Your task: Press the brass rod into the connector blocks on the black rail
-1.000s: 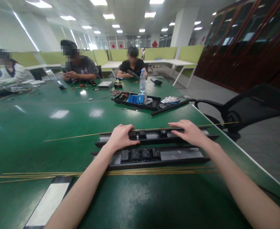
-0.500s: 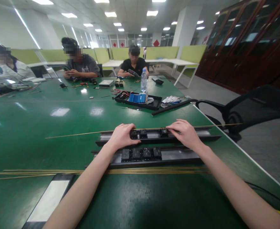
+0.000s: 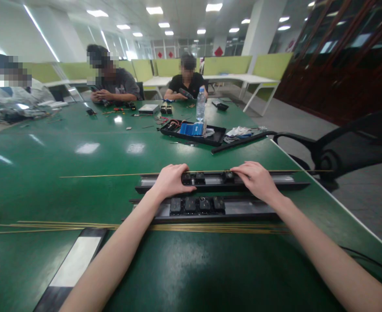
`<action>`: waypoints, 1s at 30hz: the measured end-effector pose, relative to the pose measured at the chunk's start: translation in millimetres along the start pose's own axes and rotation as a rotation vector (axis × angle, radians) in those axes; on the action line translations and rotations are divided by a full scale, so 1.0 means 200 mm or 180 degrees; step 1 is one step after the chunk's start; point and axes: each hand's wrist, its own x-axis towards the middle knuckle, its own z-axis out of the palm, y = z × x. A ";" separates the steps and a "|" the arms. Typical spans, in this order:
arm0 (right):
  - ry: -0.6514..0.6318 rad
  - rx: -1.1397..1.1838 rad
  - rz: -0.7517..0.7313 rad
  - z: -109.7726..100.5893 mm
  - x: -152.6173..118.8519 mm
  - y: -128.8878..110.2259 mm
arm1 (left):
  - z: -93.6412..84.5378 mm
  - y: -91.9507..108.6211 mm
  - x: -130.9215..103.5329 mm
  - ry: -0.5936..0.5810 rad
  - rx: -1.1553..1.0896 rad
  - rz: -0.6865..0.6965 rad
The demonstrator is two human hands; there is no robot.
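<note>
My left hand (image 3: 173, 180) is curved over the far black channel (image 3: 217, 187), thumb on its near wall and fingers at the far wall. A black square block (image 3: 200, 177) sits in the channel beside those fingers. With thumb and fingertips, my right hand (image 3: 257, 178) pinches a thin brass rod (image 3: 96, 176) that runs lengthwise along the channel's far side and sticks out past both ends. Another black block (image 3: 228, 177) is right at these fingertips. Nearer to me, a second black channel (image 3: 246, 209) holds several black blocks (image 3: 190, 204) in a row.
Several brass rods (image 3: 210, 227) lie in front of the channels. A black-and-white flat panel (image 3: 76, 262) is at the left. Beyond stand a black tray (image 3: 215, 138), a water bottle (image 3: 200, 106) and a black strip (image 3: 233, 145). Three people sit across the green table (image 3: 63, 199); a chair (image 3: 356, 138) is right.
The view has shifted, so everything appears a little farther right. The brass rod has slid slightly left against the channel. Both hands keep nearly the same grip.
</note>
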 end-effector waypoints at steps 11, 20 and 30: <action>-0.0015 -0.0036 -0.0061 0.01 0.00 0.00 | 0.00 0.00 0.00 -0.0045 -0.0123 -0.0069; 0.0021 -0.0022 0.0008 -0.01 0.00 -0.01 | 0.00 0.00 0.00 -0.0069 -0.0297 -0.0120; -0.0189 0.0065 0.0105 -0.05 0.01 0.02 | 0.00 -0.01 0.00 -0.0055 -0.0397 -0.0097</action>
